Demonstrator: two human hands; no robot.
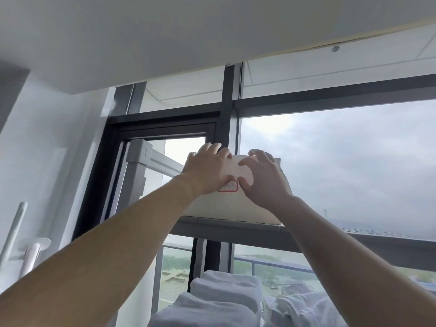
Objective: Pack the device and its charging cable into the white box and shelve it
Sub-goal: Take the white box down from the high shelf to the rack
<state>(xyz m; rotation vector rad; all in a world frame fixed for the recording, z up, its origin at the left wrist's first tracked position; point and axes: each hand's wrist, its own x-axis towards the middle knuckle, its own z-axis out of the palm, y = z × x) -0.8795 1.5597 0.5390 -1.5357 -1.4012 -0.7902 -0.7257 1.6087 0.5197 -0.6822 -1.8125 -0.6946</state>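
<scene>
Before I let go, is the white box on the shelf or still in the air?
On the shelf: white box's bottom edge rests on it; left hand and right hand touch its front.

The white box (226,204) takes up the shelf (236,226) at the middle of the frame, with the left hand (207,171) and right hand (264,180) spread over the upper part of its front face. Behind it stand a dark mullion (227,95) and the glass (342,161); the gap there cannot be judged. A grey rail (162,162) and upright post (136,166) bound the shelf at centre left. Above the box and to its right the air is open. Below, folded towels (226,291) fill the lower middle, with free room between them and the shelf's underside.
</scene>
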